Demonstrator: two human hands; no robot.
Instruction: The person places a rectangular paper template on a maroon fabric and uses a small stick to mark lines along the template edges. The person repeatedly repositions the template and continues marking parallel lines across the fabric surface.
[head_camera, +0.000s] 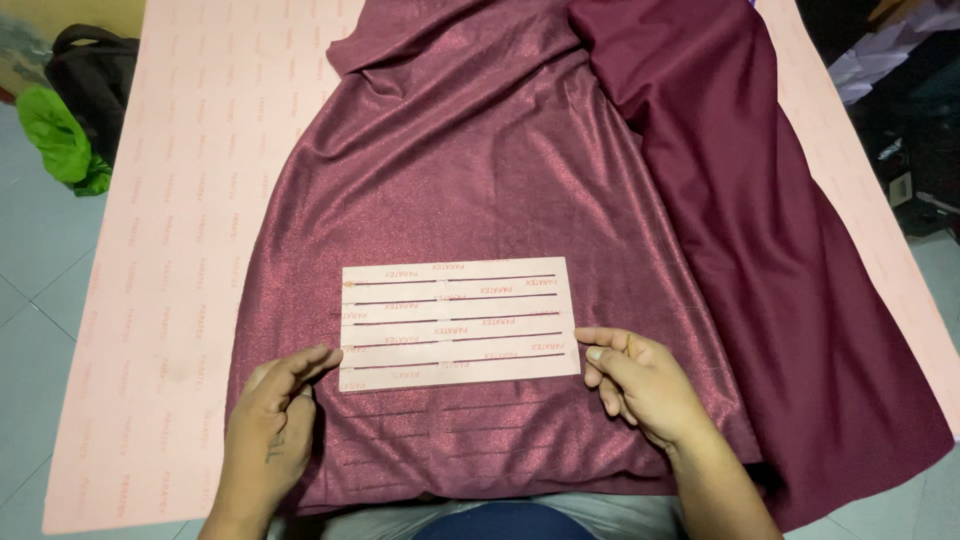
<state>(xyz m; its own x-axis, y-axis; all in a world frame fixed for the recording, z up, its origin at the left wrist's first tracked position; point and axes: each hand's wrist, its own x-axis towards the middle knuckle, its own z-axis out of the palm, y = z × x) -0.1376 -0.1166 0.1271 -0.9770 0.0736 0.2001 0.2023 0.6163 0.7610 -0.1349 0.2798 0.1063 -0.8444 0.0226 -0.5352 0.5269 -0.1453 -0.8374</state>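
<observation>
A pink paper template (458, 322) with several long thin slots lies flat on shimmering maroon fabric (470, 170). My left hand (278, 405) touches the template's lower left corner with its fingertips. My right hand (636, 380) rests at the template's right edge, fingers curled, with what looks like a thin pencil-like stick between them. Faint marked lines show on the fabric just below the template. A darker, matte maroon cloth (760, 230) overlaps the shiny fabric on the right.
Both fabrics lie on a large pink paper sheet (190, 230) spread over a tiled floor (30, 300). A black bag (90, 70) and a green cloth (58, 140) sit at the upper left. Clutter fills the upper right corner.
</observation>
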